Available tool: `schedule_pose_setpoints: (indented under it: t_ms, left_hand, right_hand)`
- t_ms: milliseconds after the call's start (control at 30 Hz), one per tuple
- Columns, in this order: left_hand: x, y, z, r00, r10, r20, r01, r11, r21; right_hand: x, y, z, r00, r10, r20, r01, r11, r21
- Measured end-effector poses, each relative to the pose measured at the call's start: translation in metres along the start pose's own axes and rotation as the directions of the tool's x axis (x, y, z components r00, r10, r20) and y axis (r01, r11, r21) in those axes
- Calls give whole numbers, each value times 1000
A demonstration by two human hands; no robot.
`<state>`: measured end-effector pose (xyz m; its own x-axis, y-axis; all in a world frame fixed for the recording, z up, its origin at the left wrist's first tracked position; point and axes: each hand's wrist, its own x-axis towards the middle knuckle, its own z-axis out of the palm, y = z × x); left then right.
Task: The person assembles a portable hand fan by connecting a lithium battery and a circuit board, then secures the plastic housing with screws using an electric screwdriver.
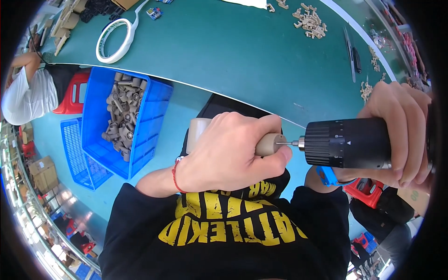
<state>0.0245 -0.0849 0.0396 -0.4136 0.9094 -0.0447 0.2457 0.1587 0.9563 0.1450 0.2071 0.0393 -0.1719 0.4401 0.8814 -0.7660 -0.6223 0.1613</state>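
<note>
My left hand [228, 151] is wrapped around a beige plastic part with a cylindrical end [267, 145]. Its wider, paler end [197, 133] sticks out on the other side of the fist, and the middle is hidden by my fingers. In my right hand [402, 130] is a black power screwdriver [347, 142] with a ridged collar, held level and pointing left. Its thin metal bit [291, 143] meets the face of the cylindrical end, between my left thumb and forefinger. Whether a screw sits at the tip is too small to tell.
Beyond my hands lies a green table [210, 51] with a tape roll [101, 50], a pile of small beige parts [310, 23] and tweezers [348, 51]. A blue crate [151, 121] of grey-brown parts [123, 109] stands at left, near a person in white [30, 95].
</note>
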Motion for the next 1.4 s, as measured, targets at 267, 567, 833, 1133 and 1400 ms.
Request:
schedule_pose_setpoints:
  t_ms: [267, 567, 833, 1133, 1400]
  left_hand:
    - [-3, -5, 6, 1000, 4, -18, -5, 1000, -23]
    - [-8, -21, -13, 982, -156, 110, 191, 831, -523]
    - [15, -14, -17, 980, -93, 174, 189, 187, -964]
    - [33, -15, -26, 988, -34, 148, 144, -90, -985]
    - [47, -22, -33, 990, -67, 121, 117, -57, -991]
  right_hand:
    - [2, 56, 36, 876, 340, -343, -401, 908, -125]
    - [47, 54, 56, 574, 464, -675, -756, 617, -220]
    - [28, -2, 12, 348, 201, -916, -937, 105, -333]
    - [27, -6, 4, 244, 64, -968, -926, 312, -213]
    - [24, -23, -13, 286, 121, -951, -882, 422, -211]
